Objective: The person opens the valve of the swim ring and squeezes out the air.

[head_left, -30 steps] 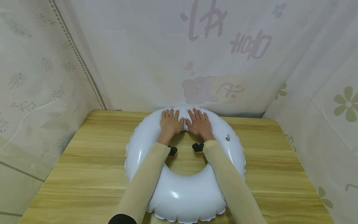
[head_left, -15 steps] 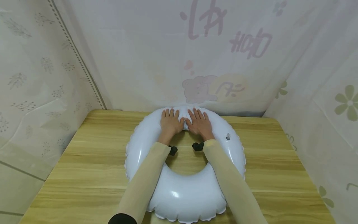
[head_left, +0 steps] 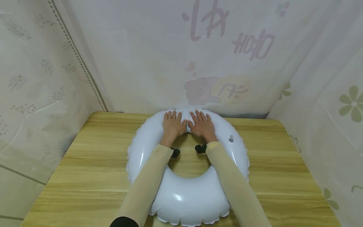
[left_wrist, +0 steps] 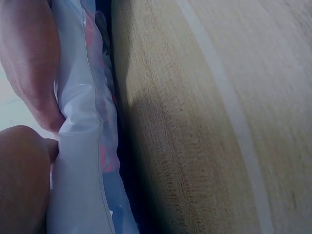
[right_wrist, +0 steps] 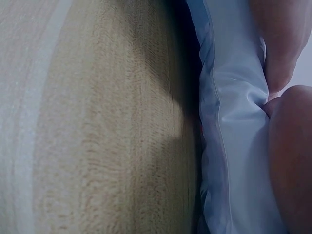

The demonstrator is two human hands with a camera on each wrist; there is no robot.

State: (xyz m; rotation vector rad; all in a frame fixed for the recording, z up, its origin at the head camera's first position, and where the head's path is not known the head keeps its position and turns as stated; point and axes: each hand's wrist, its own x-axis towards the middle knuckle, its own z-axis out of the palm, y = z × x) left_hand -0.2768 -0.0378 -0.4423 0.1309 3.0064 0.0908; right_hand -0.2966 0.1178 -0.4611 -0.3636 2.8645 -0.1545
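A white inflated swim ring (head_left: 188, 195) with a scalloped outer seam lies flat on the wooden table. On its far side my left hand (head_left: 173, 127) rests with fingers spread and pointing away from me. Beside it my right hand (head_left: 203, 127) presses the same stretch of ring, fingers likewise straight. Both thumbs nearly meet at a creased dip in the vinyl. The wrist views show puckered white vinyl (left_wrist: 78, 117) under the thumbs, with most fingers out of sight there. A small clear valve (head_left: 231, 138) stands up on the ring's right side.
The wood-grain table (head_left: 90, 164) extends to both sides of the ring and shows through its hole. A pale printed curtain (head_left: 147, 63) hangs behind the far edge, with more patterned cloth at left and right. Black wrist devices (head_left: 200, 148) sit below the cuffs.
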